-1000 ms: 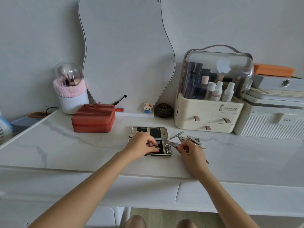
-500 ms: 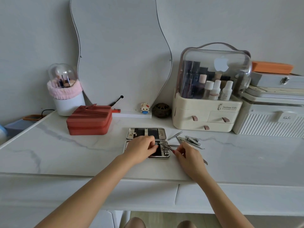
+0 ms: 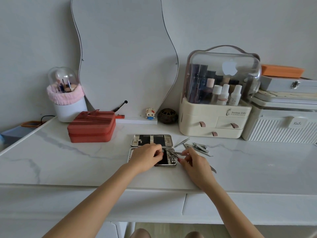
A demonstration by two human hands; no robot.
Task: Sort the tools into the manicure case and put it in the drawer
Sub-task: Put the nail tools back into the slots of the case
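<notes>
Head view shows us the manicure case (image 3: pixel 151 148) lying open on the worktop (image 3: pixel 68 165), its lid half flat behind the near half. Our left hand (image 3: pixel 145 158) rests over the near half with fingers curled down onto the lining; whether it pinches anything beneath we cannot tell. Our right hand (image 3: pixel 193 162) pinches a slim metal tool (image 3: pixel 176 153) whose working end now lies over the case's right edge, just above a nail clipper (image 3: pixel 172 158) already seated there.

A second ago that hand was out at the loose pile, fingers on the tool where it lay on the worktop beside the case; half a second ago the tool was lifted and angled toward the case. Now its tip is inside the rim, so we judge one more tool is being fed into its strap, with the left hand steadying the case.

Several pieces are not yet sorted: tweezers (image 3: pixel 181 142), a larger clipper (image 3: pixel 199 147), and a thin blade (image 3: pixel 213 169) poking out from behind the right wrist. The pile looks otherwise undisturbed across the frames. The drawer (image 3: pixel 145 203) below the worktop edge is closed throughout, so stowing the case is far off.
</notes>
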